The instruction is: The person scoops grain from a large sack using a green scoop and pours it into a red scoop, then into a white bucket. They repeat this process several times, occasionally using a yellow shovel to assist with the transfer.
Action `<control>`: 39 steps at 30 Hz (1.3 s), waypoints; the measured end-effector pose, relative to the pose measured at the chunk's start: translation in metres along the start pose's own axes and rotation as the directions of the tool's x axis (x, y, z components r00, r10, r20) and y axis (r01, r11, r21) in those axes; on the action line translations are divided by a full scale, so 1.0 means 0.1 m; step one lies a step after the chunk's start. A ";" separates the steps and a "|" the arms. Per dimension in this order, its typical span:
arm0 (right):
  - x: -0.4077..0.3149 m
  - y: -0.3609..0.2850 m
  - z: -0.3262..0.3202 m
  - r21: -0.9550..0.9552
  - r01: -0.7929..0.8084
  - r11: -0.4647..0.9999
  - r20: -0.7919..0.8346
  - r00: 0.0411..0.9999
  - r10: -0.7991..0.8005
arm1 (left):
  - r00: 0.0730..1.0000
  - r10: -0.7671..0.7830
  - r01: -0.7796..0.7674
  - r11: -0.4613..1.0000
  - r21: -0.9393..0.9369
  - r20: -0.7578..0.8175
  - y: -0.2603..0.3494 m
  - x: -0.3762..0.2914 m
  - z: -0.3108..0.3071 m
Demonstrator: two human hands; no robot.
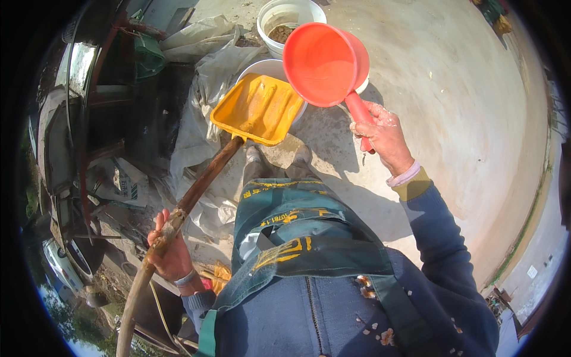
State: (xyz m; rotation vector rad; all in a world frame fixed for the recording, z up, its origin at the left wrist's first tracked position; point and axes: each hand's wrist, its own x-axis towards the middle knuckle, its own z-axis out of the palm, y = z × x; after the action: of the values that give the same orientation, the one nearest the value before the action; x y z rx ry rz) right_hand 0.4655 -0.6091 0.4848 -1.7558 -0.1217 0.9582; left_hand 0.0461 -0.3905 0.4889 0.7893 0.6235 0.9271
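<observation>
My right hand (384,133), smeared with pale residue, grips the handle of a red plastic dipper (322,64), whose inside faces the camera. In my left hand (173,254) rests the long wooden handle of a yellow plastic shovel (258,108); the thumb lies around it and the fingers are partly spread. The shovel's ribbed scoop is above a white bucket (299,115), which it mostly hides along with the dipper. Behind it stands another white bucket (264,27) with brown material inside. What the lower bucket holds is hidden.
Crumpled plastic sheeting (196,107) lies left of the buckets. Farther left are a green mesh container (148,56), a printed sack (120,183) and a dark metal frame with clutter. My shoes (253,155) stand on the concrete floor (428,89) just below the shovel's scoop.
</observation>
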 end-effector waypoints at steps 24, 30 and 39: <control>0.29 1.29 1.09 -0.781 0.044 0.622 -0.039 0.992 -0.118 | 0.384 -0.429 -0.140 0.848 -0.511 -0.817 -1.68 -0.57 -2.19; 0.24 1.33 1.07 -0.805 0.164 0.571 0.069 0.981 -0.184 | 0.367 -0.450 -0.134 0.841 -0.525 -0.814 -2.09 -0.54 -2.43; 0.35 1.50 1.12 -0.881 0.311 0.358 0.141 0.893 -0.428 | 0.307 -0.515 -0.181 0.794 -0.580 -0.801 -2.64 -0.57 -2.66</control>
State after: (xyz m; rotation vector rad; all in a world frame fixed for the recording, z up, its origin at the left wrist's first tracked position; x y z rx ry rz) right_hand 0.3630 -0.5689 0.3300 -2.5777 -1.1104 0.4068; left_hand -0.0631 -0.4527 0.1313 -0.5609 1.3506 1.2488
